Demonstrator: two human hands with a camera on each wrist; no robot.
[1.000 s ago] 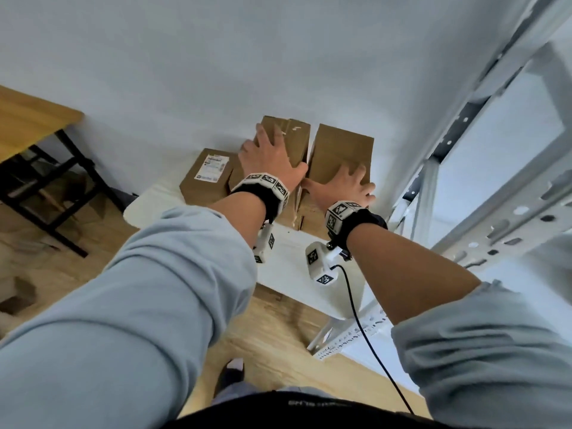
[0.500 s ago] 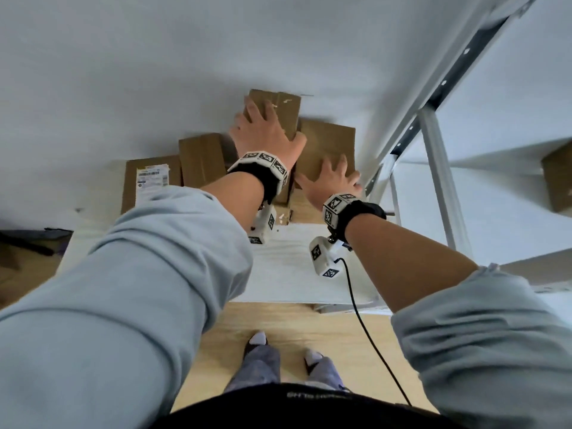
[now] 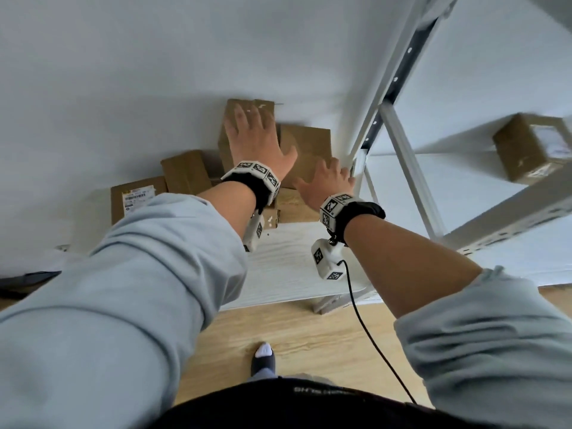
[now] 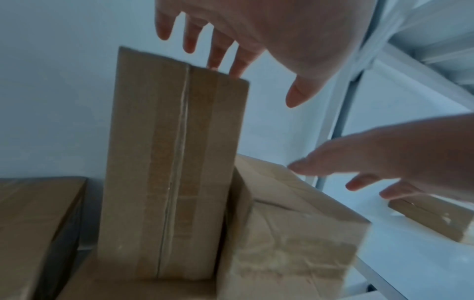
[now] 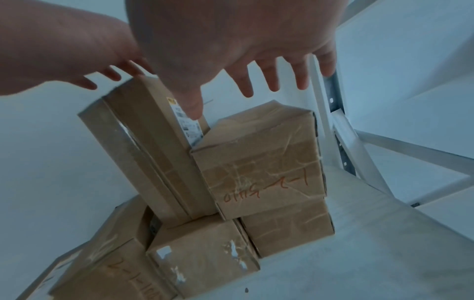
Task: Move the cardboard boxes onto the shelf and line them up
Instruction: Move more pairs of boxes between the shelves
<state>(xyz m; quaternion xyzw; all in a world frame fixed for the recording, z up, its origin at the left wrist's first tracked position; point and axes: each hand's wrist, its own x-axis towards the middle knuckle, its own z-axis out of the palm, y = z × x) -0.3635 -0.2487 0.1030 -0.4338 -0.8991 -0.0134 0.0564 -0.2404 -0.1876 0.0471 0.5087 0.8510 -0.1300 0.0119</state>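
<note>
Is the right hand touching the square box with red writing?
Apart. In the right wrist view, pale wall shows between the spread right hand and the top of the square box.

A storeroom or small stockroom, by the look of it: a white metal rack (image 3: 399, 140) with punched uprights stands against a bare white wall (image 3: 123, 72), its shelf (image 3: 288, 267) carrying taped cardboard boxes (image 5: 264, 162), some with shipping labels and handwritten codes. Another box (image 3: 532, 147) sits on the next bay. The floor (image 3: 309, 335) is pale wood.
</note>
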